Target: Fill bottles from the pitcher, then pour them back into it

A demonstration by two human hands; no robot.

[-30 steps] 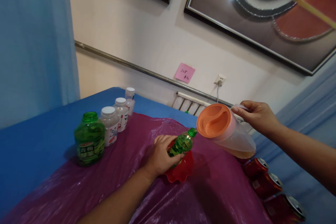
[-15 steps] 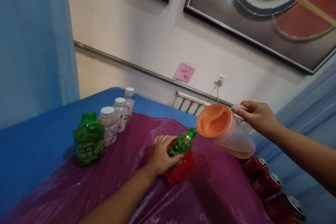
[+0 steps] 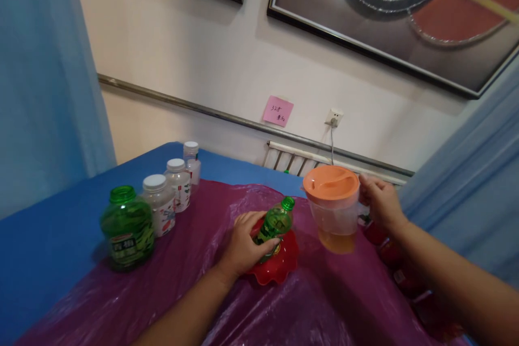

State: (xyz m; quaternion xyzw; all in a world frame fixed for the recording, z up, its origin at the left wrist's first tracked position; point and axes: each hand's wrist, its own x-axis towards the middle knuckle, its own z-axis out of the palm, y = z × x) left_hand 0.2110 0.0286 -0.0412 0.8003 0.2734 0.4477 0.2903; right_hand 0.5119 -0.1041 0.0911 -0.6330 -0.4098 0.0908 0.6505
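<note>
Gripping the small green bottle (image 3: 276,223) around its body, the left hand (image 3: 242,244) held it tilted over the red scalloped bowl (image 3: 275,266), its long axis leaning up and to the right so that the open green neck pointed toward the pitcher (image 3: 334,208). The right hand (image 3: 380,203) was closed on the handle of that pitcher, which stood upright just right of the bottle's mouth, orange lid level, amber liquid low in its clear body. Bottle neck and pitcher were near each other but apart. Both sat over the magenta plastic sheet (image 3: 170,275) spread on the blue table (image 3: 48,238). Farther left stood a wide green jar (image 3: 127,227) and three white-capped bottles (image 3: 175,184) in a row running toward the far wall.
</note>
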